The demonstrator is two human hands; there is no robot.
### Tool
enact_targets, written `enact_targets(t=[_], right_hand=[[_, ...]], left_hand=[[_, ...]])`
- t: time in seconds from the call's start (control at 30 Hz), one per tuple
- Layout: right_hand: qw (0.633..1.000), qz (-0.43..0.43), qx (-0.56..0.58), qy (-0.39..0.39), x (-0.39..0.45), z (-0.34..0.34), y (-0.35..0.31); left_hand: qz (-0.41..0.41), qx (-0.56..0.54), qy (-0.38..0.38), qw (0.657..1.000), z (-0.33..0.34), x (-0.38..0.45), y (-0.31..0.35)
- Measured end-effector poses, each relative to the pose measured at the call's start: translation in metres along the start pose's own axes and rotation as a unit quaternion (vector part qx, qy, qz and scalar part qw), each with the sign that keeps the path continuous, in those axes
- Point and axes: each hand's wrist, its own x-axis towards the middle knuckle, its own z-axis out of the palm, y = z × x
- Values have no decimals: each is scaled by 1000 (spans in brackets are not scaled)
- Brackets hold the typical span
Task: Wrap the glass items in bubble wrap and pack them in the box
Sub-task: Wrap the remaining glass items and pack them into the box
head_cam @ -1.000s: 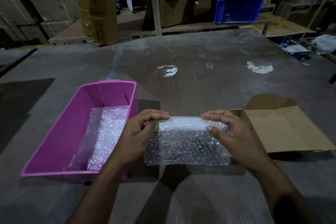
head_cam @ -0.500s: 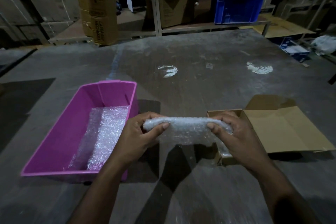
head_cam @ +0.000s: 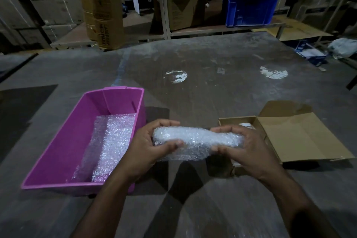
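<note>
Head camera looks forward and down, close over the table [head_cam: 212,87].

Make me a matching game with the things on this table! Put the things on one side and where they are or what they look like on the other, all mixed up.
Things:
1. bubble wrap roll
2. pink tub
3. cardboard box
4. blue crate

Places or states:
A. far back on a shelf
B. held between the left hand and the right hand
C. open, with its flap folded out, on the right of the table
D. on the left of the table, with a loose bubble wrap sheet lying inside

Pairs: 1-B, 2-D, 3-C, 4-A
</note>
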Motion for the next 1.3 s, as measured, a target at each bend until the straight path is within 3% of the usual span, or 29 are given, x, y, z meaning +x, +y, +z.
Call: enact_targets(t=[0.27,0.43,0.53,0.7,0.77,0.87,0.93,1.07,1.3], right_hand=[[989,-60,-133,19,2,-6,10],[986,-10,-144,-81,-13,-5,21],[987,5,-124,-99,-21,-2,17],[989,-6,-136,-49,-29,-17,16],[988,5,-152,25,-34,-31,20],[978,50,-89,180,-42,-58,26],[965,74,-62,243,-48,-74,31],[956,123,-58,262,-49,-86,43],[965,110,-102,216,-29,-67,48]], left_hand=[[43,84,21,995,-1,5,-9],[8,43,-33,998,5,5,-14],[1,11,-28,1000,18,6,-14],[-8,-27,-35,999,47,14,-13],[-9,-57,-38,998,60,20,-16],[-18,-97,-9,995,75,30,-20],[-27,-100,-2,995,82,34,-24],[-44,-81,-1,996,92,38,-37],[-63,-39,-3,997,98,49,-50]])
